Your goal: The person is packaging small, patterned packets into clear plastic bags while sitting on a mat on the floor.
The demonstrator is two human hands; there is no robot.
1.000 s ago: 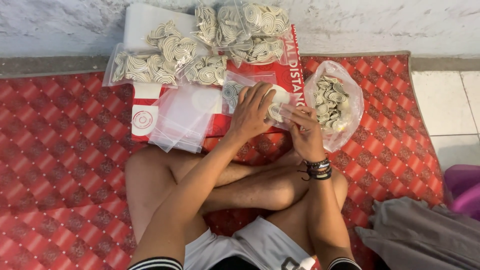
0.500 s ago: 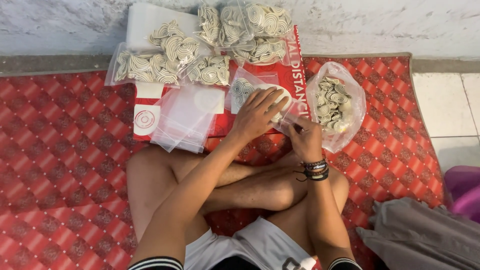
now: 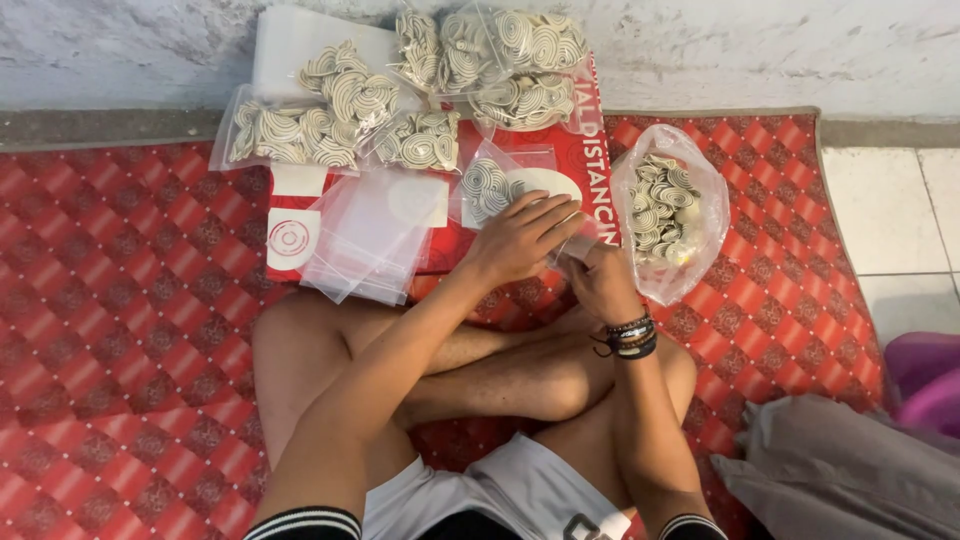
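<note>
1. You sit cross-legged on a red patterned mat (image 3: 120,330), facing a whitewashed wall (image 3: 760,50).
2. Your left hand (image 3: 520,240) lies palm down, fingers together, pressing flat on a small clear zip bag of cream spiral coils (image 3: 487,188). That bag rests on the red printed board (image 3: 575,150) just in front of your knees.
3. Your right hand (image 3: 598,280) is closed beside the left, the two touching near the bag's lower right edge. Whether it pinches the bag's edge I cannot tell; the left hand's fingers cover the contact.
4. Your right wrist carries a stack of dark bracelets (image 3: 630,337).
5. An open clear sack of loose coils (image 3: 665,210) stands just right of your right hand, on the mat.
6. A pile of empty clear zip bags (image 3: 375,235) lies left of your left hand, partly over the board.
7. Filled bags of coils (image 3: 330,120) are heaped at the far edge of the board, against the wall, and more of them (image 3: 500,60) sit to their right.
8. Grey cloth (image 3: 840,480) and a purple object (image 3: 925,375) lie at the lower right, well apart from your hands.
</note>
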